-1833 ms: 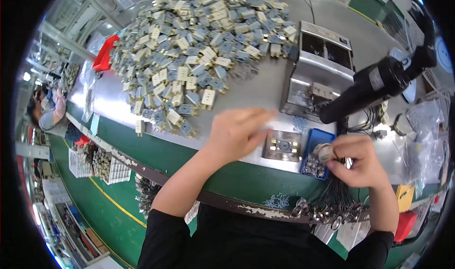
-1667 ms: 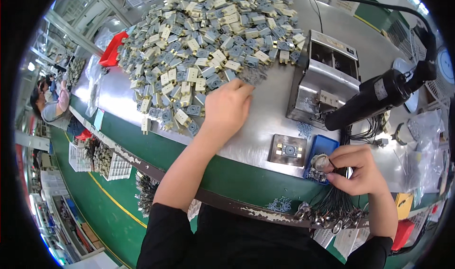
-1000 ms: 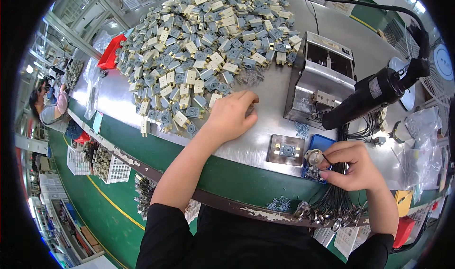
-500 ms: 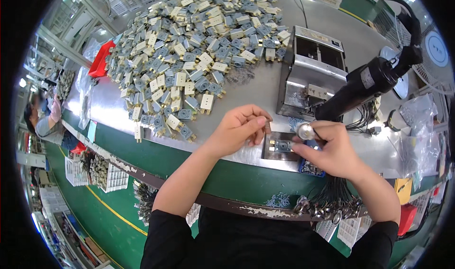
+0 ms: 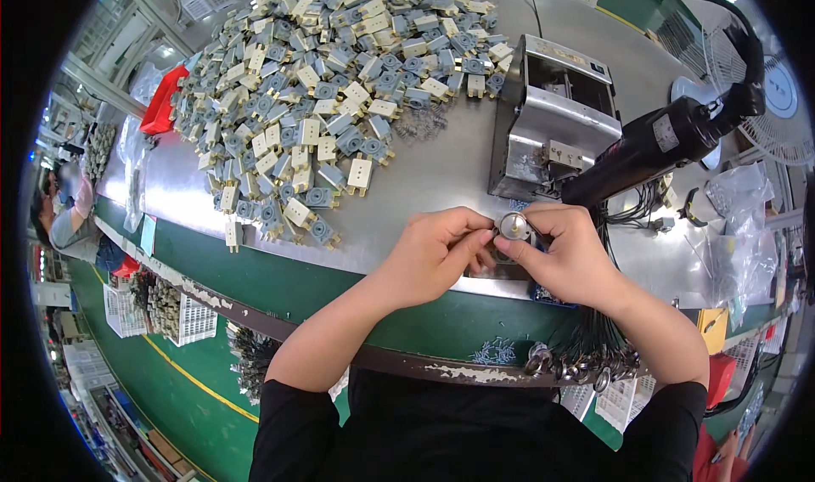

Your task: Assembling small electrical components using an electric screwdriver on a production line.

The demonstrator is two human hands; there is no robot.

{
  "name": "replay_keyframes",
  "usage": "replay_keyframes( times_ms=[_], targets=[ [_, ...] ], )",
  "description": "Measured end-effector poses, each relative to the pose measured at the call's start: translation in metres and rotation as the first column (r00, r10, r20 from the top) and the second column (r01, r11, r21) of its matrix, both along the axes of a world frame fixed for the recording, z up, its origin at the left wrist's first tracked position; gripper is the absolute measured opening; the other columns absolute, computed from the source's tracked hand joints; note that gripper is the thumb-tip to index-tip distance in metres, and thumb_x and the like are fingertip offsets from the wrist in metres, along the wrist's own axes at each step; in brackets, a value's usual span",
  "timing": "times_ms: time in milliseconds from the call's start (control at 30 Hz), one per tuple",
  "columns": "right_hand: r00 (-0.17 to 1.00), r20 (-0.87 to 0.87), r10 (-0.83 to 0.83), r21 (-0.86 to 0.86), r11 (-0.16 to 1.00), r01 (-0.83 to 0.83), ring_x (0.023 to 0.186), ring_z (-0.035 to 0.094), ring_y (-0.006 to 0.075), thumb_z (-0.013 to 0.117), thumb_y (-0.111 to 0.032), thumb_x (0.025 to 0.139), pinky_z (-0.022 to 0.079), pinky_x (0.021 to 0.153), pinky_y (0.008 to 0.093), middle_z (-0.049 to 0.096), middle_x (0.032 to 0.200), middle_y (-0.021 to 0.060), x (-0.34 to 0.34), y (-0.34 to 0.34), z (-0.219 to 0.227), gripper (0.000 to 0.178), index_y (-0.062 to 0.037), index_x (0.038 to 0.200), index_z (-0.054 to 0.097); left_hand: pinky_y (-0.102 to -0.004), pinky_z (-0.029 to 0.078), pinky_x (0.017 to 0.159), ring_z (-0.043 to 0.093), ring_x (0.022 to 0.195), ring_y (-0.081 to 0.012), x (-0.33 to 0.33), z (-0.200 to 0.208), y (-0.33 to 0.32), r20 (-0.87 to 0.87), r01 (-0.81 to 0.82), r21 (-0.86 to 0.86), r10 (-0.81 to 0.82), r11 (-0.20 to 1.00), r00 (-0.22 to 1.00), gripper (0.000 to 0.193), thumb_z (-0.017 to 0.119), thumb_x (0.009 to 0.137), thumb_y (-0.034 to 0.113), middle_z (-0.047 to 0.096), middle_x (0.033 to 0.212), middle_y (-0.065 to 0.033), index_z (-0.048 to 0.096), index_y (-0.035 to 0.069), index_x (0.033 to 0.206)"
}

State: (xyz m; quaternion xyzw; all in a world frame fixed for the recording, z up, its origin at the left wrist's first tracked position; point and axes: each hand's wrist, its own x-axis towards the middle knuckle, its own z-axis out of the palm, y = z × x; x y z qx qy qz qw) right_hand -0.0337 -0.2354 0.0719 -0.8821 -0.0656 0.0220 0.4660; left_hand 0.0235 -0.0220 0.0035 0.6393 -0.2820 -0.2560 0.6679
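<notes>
- On the desk, far left: heap of blocks, with a bin just left of it.
- Right of the heap: machine, with a driver slanting across its near right side.
- Near, before the machine: round part, between left fingers and right fingers.
- Partly hidden under the right fingers: tray.
- Nearer, by the desk's edge: screws, left of cables.
- Right: plastic bags; farther back, fan.
- Left, below the desk: crates.
</notes>
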Motion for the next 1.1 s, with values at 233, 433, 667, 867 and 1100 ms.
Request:
replay_keyframes(
  times_ms=[233, 433, 667, 867, 1100],
  targets=[
    [0.983, 0.168, -0.073, -0.018, 0.997, 0.078, 0.062, 0.053, 0.0217, 0.076, -0.007, 0.087, 0.041, 0.058, 0.0354, 0.063, 0.075, 0.0141, 0.006, 0.003, -0.011, 0.015, 0.0064, 0.087, 0.070, -0.0293, 0.060, 0.066, 0.074, 0.076, -0.0146, 0.007, 0.002, 0.008, 0.311, -0.062, 0.156, 0.010, 0.986, 0.950, 0.010, 0.062, 0.103, 0.000, 0.075, 0.089, -0.0120, 0.065, -0.006, 0.110],
    [0.972, 0.237, -0.007, -0.240, 0.968, 0.065, 0.073, 0.067, 0.0373, 0.075, -0.006, 0.084, 0.052, 0.067, 0.0423, 0.068, 0.083, 0.0200, 0.013, 0.008, -0.031, 0.015, 0.0070, 0.091, 0.072, -0.0257, 0.052, 0.057, 0.068, 0.065, -0.0150, 0.039, -0.011, 0.028, -0.330, -0.203, -0.120, 0.154, 0.972, 0.931, 0.004, 0.056, 0.103, 0.003, 0.072, 0.089, -0.0141, 0.057, -0.001, 0.103],
    [0.988, 0.121, 0.100, -0.230, 0.971, -0.070, 0.076, 0.067, 0.0370, 0.074, -0.008, 0.084, 0.053, 0.069, 0.0404, 0.068, 0.084, 0.0197, 0.010, 0.005, -0.016, 0.018, 0.0072, 0.093, 0.071, -0.0262, 0.051, 0.061, 0.068, 0.075, -0.0144, 0.051, -0.027, 0.036, -0.509, -0.334, -0.346, 0.123, 0.877, 0.852, 0.013, 0.058, 0.105, 0.008, 0.070, 0.092, -0.0097, 0.066, -0.001, 0.109],
    [0.931, -0.034, 0.364, 0.260, 0.903, -0.343, 0.077, 0.064, 0.0255, 0.070, -0.006, 0.092, 0.051, 0.070, 0.0374, 0.072, 0.096, 0.0164, -0.015, -0.054, -0.007, 0.017, 0.0085, 0.102, 0.071, -0.0274, 0.057, 0.068, 0.071, 0.080, -0.0164, 0.041, -0.025, 0.029, -0.309, -0.140, -0.188, 0.077, 0.972, 0.948, 0.017, 0.063, 0.106, 0.008, 0.073, 0.102, -0.0123, 0.067, -0.003, 0.118],
    [0.978, -0.147, 0.147, 0.235, 0.966, -0.110, 0.079, 0.064, 0.0176, 0.075, -0.024, 0.096, 0.050, 0.069, 0.0305, 0.073, 0.101, 0.0150, -0.028, -0.056, 0.007, 0.033, 0.0082, 0.101, 0.074, -0.0269, 0.056, 0.066, 0.072, 0.079, -0.0140, 0.011, -0.015, 0.005, -0.177, -0.022, -0.066, 0.010, 0.998, 0.984, 0.021, 0.059, 0.106, 0.001, 0.076, 0.107, -0.0135, 0.065, -0.006, 0.125]
  ],
)
